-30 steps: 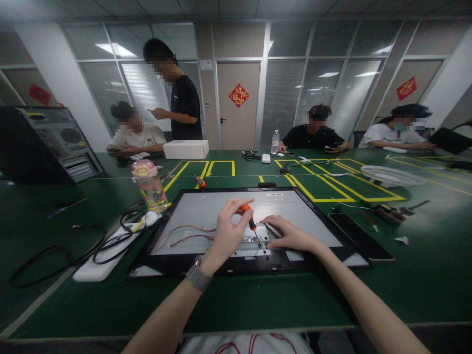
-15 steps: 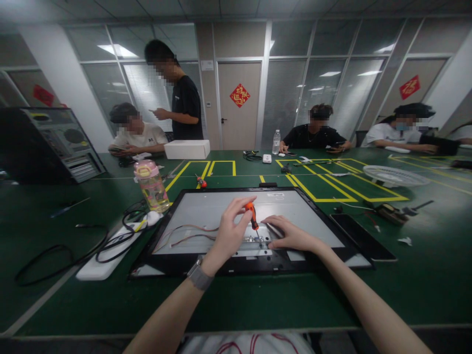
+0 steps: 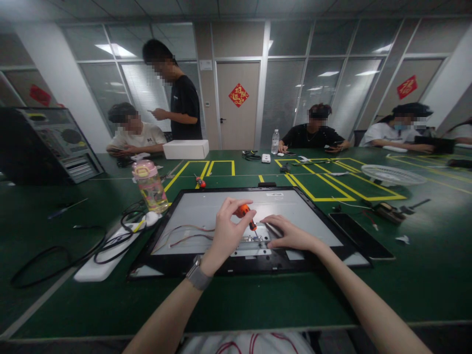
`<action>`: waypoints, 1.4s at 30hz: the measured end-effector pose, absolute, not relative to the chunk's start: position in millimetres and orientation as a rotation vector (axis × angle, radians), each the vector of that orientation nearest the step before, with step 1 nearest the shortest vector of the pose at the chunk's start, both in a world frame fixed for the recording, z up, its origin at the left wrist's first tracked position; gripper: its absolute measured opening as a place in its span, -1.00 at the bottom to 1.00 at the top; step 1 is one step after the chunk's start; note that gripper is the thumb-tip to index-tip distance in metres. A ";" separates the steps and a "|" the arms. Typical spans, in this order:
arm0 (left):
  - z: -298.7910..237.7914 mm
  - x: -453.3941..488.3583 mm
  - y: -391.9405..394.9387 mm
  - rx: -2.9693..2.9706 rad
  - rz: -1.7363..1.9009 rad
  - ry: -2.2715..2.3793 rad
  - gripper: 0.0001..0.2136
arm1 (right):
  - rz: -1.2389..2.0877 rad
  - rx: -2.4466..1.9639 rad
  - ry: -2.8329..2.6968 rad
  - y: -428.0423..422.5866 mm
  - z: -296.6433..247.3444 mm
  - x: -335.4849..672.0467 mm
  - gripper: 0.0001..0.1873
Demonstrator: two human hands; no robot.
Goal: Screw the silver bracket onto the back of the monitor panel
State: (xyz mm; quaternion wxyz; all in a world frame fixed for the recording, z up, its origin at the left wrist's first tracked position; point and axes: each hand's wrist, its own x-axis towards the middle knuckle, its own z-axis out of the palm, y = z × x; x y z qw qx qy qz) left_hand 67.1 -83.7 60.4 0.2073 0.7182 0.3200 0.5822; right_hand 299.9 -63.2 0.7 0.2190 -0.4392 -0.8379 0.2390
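My left hand (image 3: pixel 230 231), wearing a wristwatch, pinches the orange-and-black handle of a screwdriver (image 3: pixel 244 211). Its shaft slants down to the metal bracket (image 3: pixel 254 251) at the lower middle of a flat display panel (image 3: pixel 195 206). Whether the tip sits in a screw is too small to make out. My right hand (image 3: pixel 289 233) rests on the panel at the bracket's right side, fingers stretched forward and thumb apart. The panel lies flat, grey back up, within a black frame. Thin wires (image 3: pixel 191 228) run across it to the left of the bracket.
A black phone-like slab (image 3: pixel 361 236) lies right of the panel. At left are a power strip (image 3: pixel 106 255) with black cables, a drink bottle (image 3: pixel 149 187) and a computer case (image 3: pixel 55 142). A red-handled tool (image 3: pixel 200 182) lies behind the panel. Several people sit or stand across the table.
The screwdriver's handle has tipped further to the left, and my left fingers have shifted with it. My right hand stays where it was on the panel.
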 end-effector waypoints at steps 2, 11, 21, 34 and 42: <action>59.9 66.4 -83.2 2.008 1.618 0.867 -0.81 | 0.658 -1.210 -2.323 -62.4 -0.4 300.4 -0.26; 63.2 67.8 -87.5 1.971 1.582 0.834 -0.81 | 0.661 -1.214 -2.318 -62.7 0.9 299.3 -0.26; 57.4 65.9 -83.8 1.979 1.615 0.841 -0.74 | 0.642 -1.251 -2.315 -65.2 3.0 298.5 -0.26; 57.3 69.6 -83.9 1.915 1.748 0.904 -0.93 | 0.675 -1.242 -2.310 -66.5 6.7 297.0 -0.26; 58.6 66.7 -83.7 1.897 1.554 0.745 -0.79 | 0.664 -1.243 -2.319 -64.9 3.8 298.7 -0.25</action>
